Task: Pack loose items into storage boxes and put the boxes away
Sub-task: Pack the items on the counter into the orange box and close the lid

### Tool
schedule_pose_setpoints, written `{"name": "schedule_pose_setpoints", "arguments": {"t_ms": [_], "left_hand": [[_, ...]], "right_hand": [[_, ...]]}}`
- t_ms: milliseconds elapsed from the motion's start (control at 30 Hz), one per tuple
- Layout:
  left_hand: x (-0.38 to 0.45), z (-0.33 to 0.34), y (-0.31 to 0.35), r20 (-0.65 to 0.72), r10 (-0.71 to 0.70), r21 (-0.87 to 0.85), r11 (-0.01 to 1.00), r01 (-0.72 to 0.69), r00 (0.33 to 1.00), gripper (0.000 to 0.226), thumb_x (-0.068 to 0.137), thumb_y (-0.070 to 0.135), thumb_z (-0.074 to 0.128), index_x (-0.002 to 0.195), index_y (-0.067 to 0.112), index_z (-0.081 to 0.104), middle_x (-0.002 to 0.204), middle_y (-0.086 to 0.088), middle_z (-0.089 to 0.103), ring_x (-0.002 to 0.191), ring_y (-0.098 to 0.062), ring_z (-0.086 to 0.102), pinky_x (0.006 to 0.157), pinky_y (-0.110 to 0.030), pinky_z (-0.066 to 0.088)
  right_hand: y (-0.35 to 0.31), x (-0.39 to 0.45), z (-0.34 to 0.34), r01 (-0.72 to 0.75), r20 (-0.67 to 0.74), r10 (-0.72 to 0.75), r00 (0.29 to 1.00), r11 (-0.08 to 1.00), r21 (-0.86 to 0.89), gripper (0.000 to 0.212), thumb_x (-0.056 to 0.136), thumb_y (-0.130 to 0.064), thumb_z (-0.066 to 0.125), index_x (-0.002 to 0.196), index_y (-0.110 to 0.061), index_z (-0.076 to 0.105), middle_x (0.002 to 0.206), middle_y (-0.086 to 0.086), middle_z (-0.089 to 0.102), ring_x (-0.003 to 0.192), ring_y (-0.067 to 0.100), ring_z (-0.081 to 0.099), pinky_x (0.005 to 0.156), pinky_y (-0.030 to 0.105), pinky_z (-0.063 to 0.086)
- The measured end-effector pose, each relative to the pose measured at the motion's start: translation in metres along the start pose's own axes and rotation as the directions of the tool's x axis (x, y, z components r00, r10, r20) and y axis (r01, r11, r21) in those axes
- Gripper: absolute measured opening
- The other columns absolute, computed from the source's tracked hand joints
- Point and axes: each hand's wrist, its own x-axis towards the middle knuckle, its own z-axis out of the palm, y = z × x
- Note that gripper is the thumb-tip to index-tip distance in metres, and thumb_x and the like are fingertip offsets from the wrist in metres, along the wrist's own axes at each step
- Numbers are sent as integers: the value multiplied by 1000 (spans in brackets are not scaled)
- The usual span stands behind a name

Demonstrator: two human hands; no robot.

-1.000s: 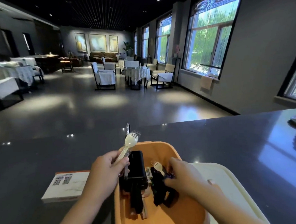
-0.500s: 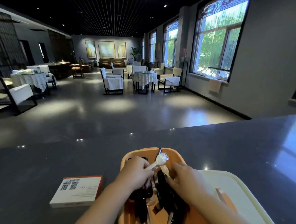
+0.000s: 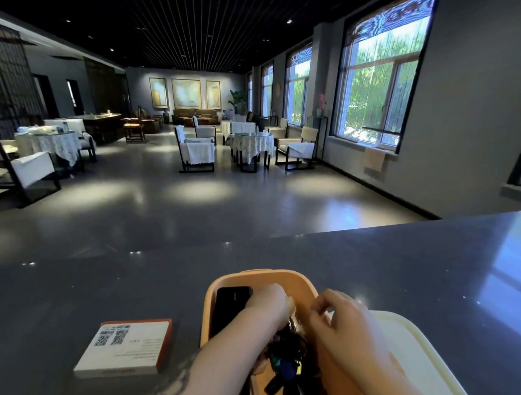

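An orange storage box (image 3: 257,274) stands on the dark counter (image 3: 77,297) right in front of me. Inside it lie a black flat device (image 3: 230,303) and a bundle of black items with keys (image 3: 287,360). My left hand (image 3: 266,308) reaches down into the box, fingers curled; a pale bit of the wrapped plastic fork (image 3: 291,303) shows at its fingertips. My right hand (image 3: 342,318) hovers over the box's right side with curled fingers, and what they hold is hidden.
A cream lid (image 3: 418,349) lies to the right of the box, partly under my right forearm. A small white and orange carton (image 3: 125,349) with QR codes sits to the left. Beyond the counter's far edge is a dining room with tables and chairs.
My left hand has brought the plastic fork down from above the box into it. My right hand has lifted slightly off the black bundle. The camera tilted up.
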Motion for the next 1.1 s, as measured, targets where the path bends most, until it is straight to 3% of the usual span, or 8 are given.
{"name": "schedule_pose_setpoints", "arguments": {"t_ms": [167,233,367,600,700,900,1000,1100], "left_hand": [[2,3,-4,-52,66,-64,996,-69,996,17,90,24,56,95,9,62,84,-6,61,78,-26,61,66,-32,46],[3,5,-13,-123,84,-150,983,-102,989,9,89,20,55,92,16,62,92,-9,69,84,-26,66,70,-35,52],[-9,5,-36,-242,130,-406,887,-222,961,23,92,15,54,113,21,61,93,-1,69,80,-13,66,71,-28,56],[-70,-10,-96,-529,3,-524,785,-329,849,16,89,19,60,100,28,68,86,11,69,75,4,63,74,-17,52],[-97,-17,-136,-584,-96,-543,784,-301,806,12,87,20,64,95,27,70,82,14,68,71,3,61,66,-10,46],[-146,-19,-232,-568,-363,-638,761,-117,739,9,84,25,65,85,33,69,77,13,66,63,1,56,58,-30,52],[-166,-5,-275,-495,-416,-672,740,-33,763,11,83,21,66,83,31,68,81,10,69,69,-2,63,70,-33,56],[-177,2,-310,-472,-409,-609,792,47,781,17,83,18,65,83,35,64,85,12,68,78,0,63,77,-19,50]], "right_hand": [[-2,2,0,-16,27,17,1000,1000,-24,9,85,-34,58,77,-30,57,84,-13,60,76,3,54,56,15,41],[-1,2,1,-16,47,18,999,999,-30,8,85,-33,58,78,-29,58,84,-13,61,77,3,53,59,15,42],[-1,1,2,-27,94,32,995,998,-55,6,86,-33,57,84,-29,61,88,-12,61,80,6,56,69,24,50],[-39,-3,17,83,188,-63,980,991,-103,6,87,-37,55,89,-32,57,88,-11,59,74,4,54,59,18,44],[-80,-5,32,163,243,-148,959,986,-44,6,88,-40,57,86,-36,53,84,-15,56,71,-1,51,53,14,36],[-164,-28,88,245,323,-266,908,964,105,7,83,-38,60,86,-34,56,84,-16,61,76,2,58,67,23,49],[-190,-42,124,251,405,-279,871,960,122,14,81,-39,61,94,-37,56,94,-19,59,89,2,58,76,23,49],[-213,-42,162,252,493,-268,828,962,100,25,84,-34,61,109,-37,57,115,-16,60,104,7,59,79,22,50]]}}
